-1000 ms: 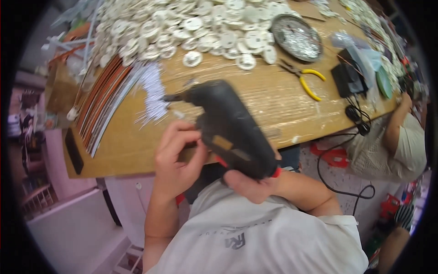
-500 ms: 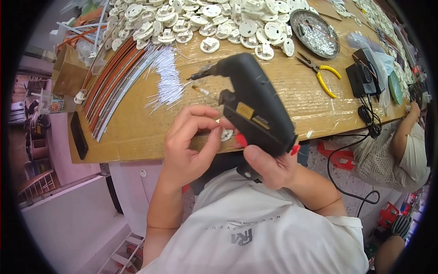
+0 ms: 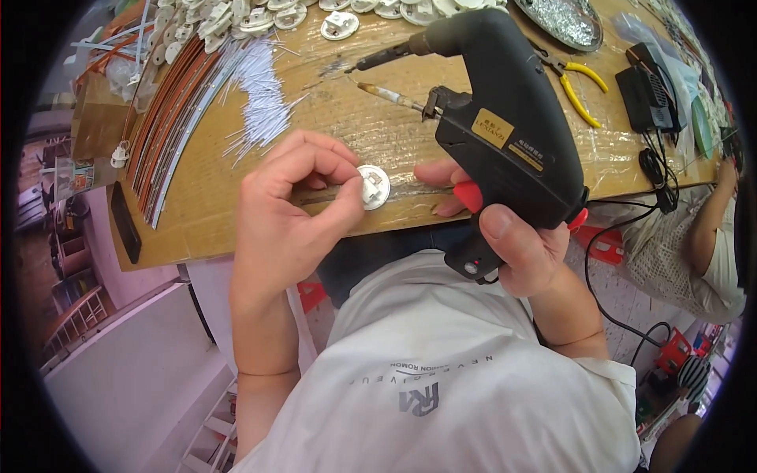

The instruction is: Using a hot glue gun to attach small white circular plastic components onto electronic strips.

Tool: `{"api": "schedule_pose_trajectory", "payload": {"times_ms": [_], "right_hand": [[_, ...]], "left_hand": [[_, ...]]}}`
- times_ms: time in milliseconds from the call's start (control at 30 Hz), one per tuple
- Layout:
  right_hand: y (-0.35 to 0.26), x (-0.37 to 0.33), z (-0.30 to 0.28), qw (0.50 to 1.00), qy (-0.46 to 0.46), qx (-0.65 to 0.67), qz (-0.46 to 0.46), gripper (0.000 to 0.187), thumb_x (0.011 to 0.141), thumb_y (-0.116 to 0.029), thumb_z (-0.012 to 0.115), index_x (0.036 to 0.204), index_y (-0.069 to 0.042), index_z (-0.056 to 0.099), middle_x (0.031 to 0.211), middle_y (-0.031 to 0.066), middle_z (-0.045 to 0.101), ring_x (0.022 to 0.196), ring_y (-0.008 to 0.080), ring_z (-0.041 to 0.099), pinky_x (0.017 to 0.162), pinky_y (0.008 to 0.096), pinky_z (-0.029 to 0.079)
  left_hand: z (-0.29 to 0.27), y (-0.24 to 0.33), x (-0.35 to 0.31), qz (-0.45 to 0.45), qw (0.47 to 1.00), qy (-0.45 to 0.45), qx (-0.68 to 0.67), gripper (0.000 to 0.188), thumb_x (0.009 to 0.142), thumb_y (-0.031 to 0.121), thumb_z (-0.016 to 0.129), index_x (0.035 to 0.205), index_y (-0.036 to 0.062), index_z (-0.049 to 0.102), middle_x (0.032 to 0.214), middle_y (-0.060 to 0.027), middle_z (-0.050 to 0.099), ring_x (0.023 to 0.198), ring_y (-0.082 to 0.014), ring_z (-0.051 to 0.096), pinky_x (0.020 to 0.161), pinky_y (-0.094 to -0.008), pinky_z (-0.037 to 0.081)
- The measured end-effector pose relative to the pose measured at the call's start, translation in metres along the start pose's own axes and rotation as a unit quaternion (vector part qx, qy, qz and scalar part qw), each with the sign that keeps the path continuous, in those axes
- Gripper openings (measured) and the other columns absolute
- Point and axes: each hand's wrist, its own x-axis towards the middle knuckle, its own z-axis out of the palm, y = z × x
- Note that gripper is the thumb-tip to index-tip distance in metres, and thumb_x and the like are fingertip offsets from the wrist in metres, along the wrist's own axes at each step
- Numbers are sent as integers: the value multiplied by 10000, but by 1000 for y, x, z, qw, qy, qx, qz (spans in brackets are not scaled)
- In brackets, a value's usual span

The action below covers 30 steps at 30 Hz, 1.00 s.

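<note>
Left hand (image 3: 296, 201) nearly closed, thumb and finger pinching white disc (image 3: 378, 188) near table's (image 3: 209, 232) close edge; right hand (image 3: 524, 248) wrapped round black soldering gun (image 3: 520, 102). Gun shifted right since last look, disc's raised block now uncovered; likely no soldering contact yet. Gun tip (image 3: 384, 57) points left, slightly nearer person; body's long axis slants far-left to near-right.
</note>
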Motion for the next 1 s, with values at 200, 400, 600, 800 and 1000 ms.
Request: {"api": "schedule_pose_trajectory", "payload": {"times_ms": [200, 400, 600, 800, 1000], "right_hand": [[-5, 1, -4, 998, -25, -31, 40, 443, 920, -258, 566, 1265, 19, 573, 1249, 246, 647, 1030, 217, 648, 908, 346, 532], [1, -2, -5, 1000, -15, 1, 21, 454, 919, -262, 571, 1273, 21, 572, 1260, 238, 643, 1018, 208, 647, 911, 356, 535], [1, 0, -5, 1000, -25, 1, 15, 453, 926, -257, 571, 1283, 23, 570, 1261, 241, 640, 1020, 207, 649, 914, 356, 537], [4, -2, -5, 1000, -20, 24, -5, 435, 945, -231, 567, 1294, 28, 565, 1258, 244, 640, 1037, 210, 649, 921, 353, 537], [4, -3, -5, 1000, -24, 9, -8, 471, 949, -253, 551, 1306, 54, 554, 1242, 235, 646, 1029, 228, 654, 917, 361, 539]], "left_hand": [[-2, 2, 3, 10, 999, -26, 23, 47, 779, -41, 702, 807, -26, 667, 912, -56, 656, 793, -86, 592, 712, -222, 473], [2, 5, 4, 1, 1000, -26, 13, 41, 777, -50, 694, 801, -35, 664, 904, -55, 646, 775, -81, 589, 707, -217, 479], [6, 3, 2, -4, 1000, -6, 5, 49, 773, -61, 688, 782, -33, 650, 907, -56, 635, 774, -78, 588, 713, -214, 480], [9, 6, -1, -4, 1000, 18, 11, 61, 773, -69, 688, 779, -27, 645, 916, -53, 629, 814, -84, 592, 744, -222, 486], [12, 1, -5, -2, 999, 35, -3, 57, 782, -65, 701, 788, -32, 655, 943, -62, 628, 833, -91, 601, 765, -231, 497]]}}
